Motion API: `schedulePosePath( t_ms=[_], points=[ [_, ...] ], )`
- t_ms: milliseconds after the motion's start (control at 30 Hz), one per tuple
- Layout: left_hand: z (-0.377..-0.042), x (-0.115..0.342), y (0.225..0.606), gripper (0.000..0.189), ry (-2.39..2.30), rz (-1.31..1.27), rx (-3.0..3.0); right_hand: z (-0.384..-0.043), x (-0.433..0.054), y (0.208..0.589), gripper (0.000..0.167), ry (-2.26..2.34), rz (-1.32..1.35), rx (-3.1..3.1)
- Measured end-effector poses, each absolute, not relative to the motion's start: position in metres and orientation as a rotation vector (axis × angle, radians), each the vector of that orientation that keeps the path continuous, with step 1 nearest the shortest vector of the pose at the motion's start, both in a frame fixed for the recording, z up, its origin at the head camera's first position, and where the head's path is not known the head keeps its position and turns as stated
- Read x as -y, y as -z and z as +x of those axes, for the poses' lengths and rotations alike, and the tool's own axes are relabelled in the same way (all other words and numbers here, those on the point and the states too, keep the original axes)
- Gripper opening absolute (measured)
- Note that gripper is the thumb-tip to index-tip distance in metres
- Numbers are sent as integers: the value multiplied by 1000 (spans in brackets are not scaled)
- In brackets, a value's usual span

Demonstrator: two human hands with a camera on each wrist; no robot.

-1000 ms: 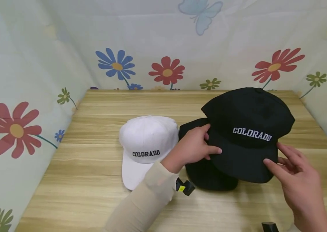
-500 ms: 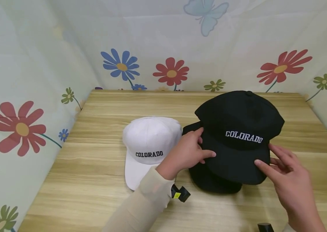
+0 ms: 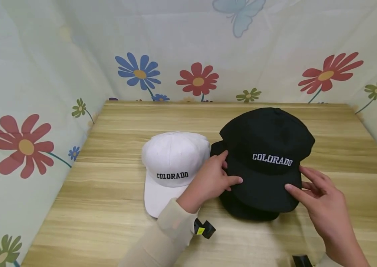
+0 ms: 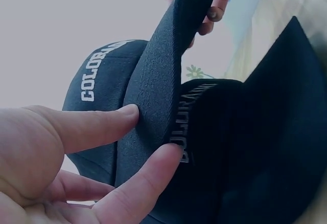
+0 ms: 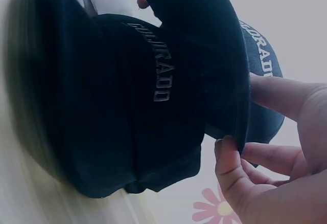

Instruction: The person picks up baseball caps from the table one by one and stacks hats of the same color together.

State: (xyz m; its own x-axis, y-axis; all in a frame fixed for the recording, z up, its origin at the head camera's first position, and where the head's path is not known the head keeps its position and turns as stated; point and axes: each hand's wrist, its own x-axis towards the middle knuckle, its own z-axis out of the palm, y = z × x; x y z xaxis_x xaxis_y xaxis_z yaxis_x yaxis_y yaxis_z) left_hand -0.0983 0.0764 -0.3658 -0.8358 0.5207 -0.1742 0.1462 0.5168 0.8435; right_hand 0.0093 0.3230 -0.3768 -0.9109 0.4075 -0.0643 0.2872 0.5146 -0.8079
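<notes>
A black cap (image 3: 268, 139) with white COLORADO lettering is held by its brim between both hands. My left hand (image 3: 208, 178) pinches the brim's left side, thumb on top and fingers beneath. At the right side my right hand (image 3: 323, 204) pinches it likewise. Under it sits a second black cap (image 3: 245, 211), mostly covered, its brim showing below; its own lettering appears in both wrist views. In the right wrist view the upper cap's brim (image 5: 204, 40) stands over the lower cap's crown (image 5: 158, 81). A white cap (image 3: 175, 159) with black COLORADO lettering lies just left.
The caps are on a wood-grain table (image 3: 108, 178). A pale cloth printed with flowers (image 3: 197, 79) stands behind and along the sides. My left forearm's beige sleeve (image 3: 161, 237) passes in front of the white cap's brim.
Both hands have carried the upper black cap leftward and slightly down, so it covers more of the lower black cap. The grip looks the same, and the view has shifted slightly.
</notes>
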Motion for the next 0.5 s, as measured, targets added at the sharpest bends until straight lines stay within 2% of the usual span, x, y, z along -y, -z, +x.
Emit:
schedulePosePath(
  t_ms=[500],
  points=[
    [-90,-68,397,85,-1220,493,-2428,5,-314,400,73,-1365,-451,2707]
  ],
)
